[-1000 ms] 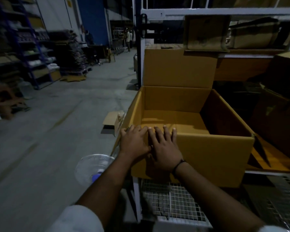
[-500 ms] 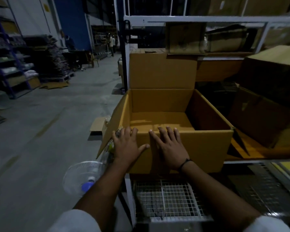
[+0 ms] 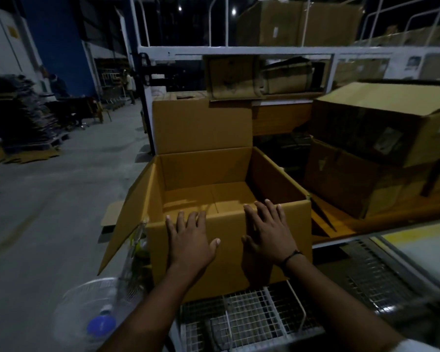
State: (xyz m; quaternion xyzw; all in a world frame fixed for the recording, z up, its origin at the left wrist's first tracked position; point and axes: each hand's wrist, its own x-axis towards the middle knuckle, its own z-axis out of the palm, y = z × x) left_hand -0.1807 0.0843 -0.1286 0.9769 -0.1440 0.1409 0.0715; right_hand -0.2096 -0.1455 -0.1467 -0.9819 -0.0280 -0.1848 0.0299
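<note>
Whereas they overlapped 1 s ago, left hand [image 3: 188, 240] and right hand [image 3: 267, 232] now spread apart, fingers [image 3: 181, 221] straight, flat on the near wall of the open box [image 3: 229, 265] atop the wire rack [image 3: 252, 316]; dim view, probably flattening a flap.

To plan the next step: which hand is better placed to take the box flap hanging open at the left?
Probably the left hand: it lies flat on the box, beside that flap; the right hand lies farther away.
</note>
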